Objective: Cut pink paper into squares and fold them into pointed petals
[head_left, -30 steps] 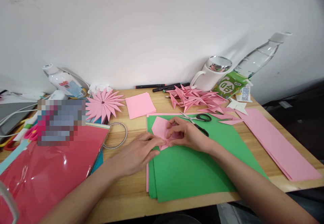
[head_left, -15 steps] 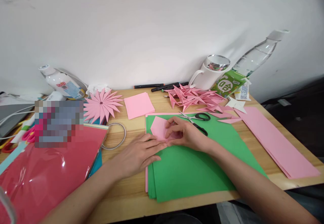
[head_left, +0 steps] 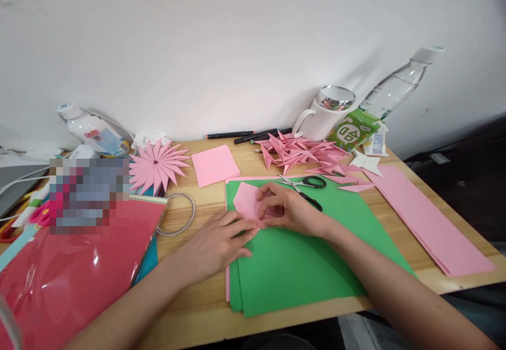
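Note:
A partly folded sheet of pink paper [head_left: 245,200] lies on a stack of green paper [head_left: 308,271], under both hands. My right hand [head_left: 282,207] is curled over its right side, thumb and fingers closed on the paper near the lower edge. From the left, my left hand [head_left: 227,236] presses its fingers on the lower edge, with the thumb held apart over the green sheet. The fingertips of the two hands meet there and hide the fold. Just behind my right hand rest scissors [head_left: 302,184] with black handles, blades partly apart.
Folded pink paper pieces [head_left: 300,152] are heaped at the back, beside a white mug [head_left: 322,115]. Left of them are a pink square stack [head_left: 215,165] and a pink paper star [head_left: 156,163]. Pink strips [head_left: 430,223] lie right; a red packet [head_left: 87,265] lies left.
The whole view has shifted slightly. My left fingers have moved a little along the lower edge of the pink paper; my right hand keeps its hold.

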